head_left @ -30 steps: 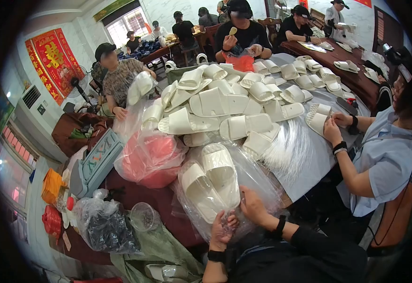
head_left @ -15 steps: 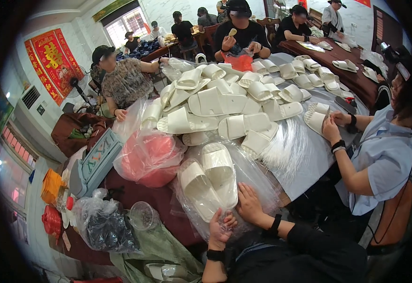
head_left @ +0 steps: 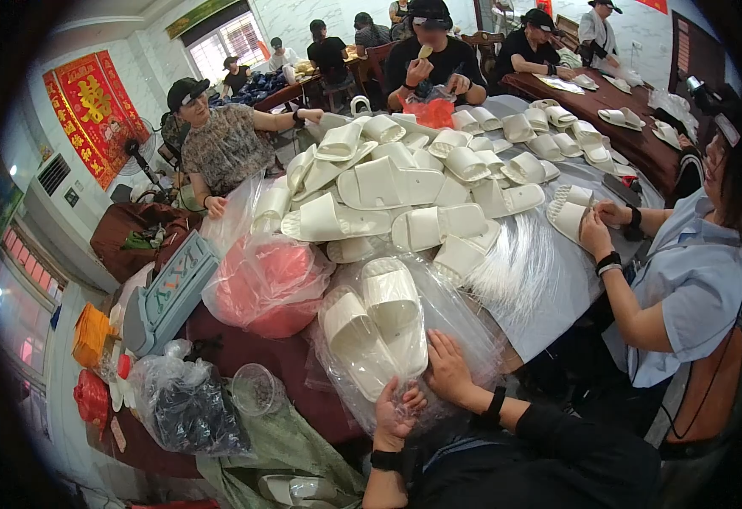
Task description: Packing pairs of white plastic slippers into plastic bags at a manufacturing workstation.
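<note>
Slippers (head_left: 398, 327), white pair w/ wide straps, lie amid clear plastic (head_left: 464, 339). L hand (head_left: 400, 413) half-curled at lower end, R hand (head_left: 450, 366) beside; cannot tell if either grips. Slipper pile (head_left: 392, 182) & red bundle (head_left: 273, 284) behind.

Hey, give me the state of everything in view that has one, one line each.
Front slipper pair: side by side, straps up, amid clear plastic
Left hand: fingers curled at the pair's lower edge
Right hand: open, resting on the plastic
Slipper pile: heaped, at various angles
Pink bundle: bagged
Black bundle: bagged
White strands: fanned out
Fan: upright; can't tell whether running
</note>
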Available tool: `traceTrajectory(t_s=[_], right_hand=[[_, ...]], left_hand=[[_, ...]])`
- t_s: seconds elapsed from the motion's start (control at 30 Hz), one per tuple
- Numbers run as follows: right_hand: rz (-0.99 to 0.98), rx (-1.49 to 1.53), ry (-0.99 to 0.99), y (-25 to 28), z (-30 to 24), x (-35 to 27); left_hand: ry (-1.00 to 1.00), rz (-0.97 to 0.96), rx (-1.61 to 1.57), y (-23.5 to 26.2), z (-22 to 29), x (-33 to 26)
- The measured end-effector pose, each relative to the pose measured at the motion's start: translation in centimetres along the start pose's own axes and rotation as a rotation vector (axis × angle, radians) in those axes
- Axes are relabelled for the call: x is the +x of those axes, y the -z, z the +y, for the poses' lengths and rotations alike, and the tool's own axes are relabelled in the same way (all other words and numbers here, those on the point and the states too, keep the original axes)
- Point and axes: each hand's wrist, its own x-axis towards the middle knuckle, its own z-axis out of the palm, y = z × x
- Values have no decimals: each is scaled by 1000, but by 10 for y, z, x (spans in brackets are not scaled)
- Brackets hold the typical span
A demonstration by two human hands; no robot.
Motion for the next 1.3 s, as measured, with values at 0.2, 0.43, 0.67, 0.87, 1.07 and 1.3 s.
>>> traceTrajectory(t_s=[0.2, 0.43, 0.67, 0.87, 1.07, 1.3], right_hand=[[7, 9, 6, 0, 0, 0], [6, 13, 1, 3, -1, 0], [8, 7, 4, 1, 0, 0], [11, 8, 9, 2, -1, 1], [3, -15, 5, 0, -1, 0], [-2, -8, 3, 2, -1, 0]], left_hand=[[4, -18, 3, 0, 0, 0], [11, -14, -14, 2, -1, 1], [10, -14, -32, 0, 0, 0], [17, -49, -58, 4, 0, 2], [15, -53, -70, 5, 0, 2], [22, -75, -55, 5, 0, 2]])
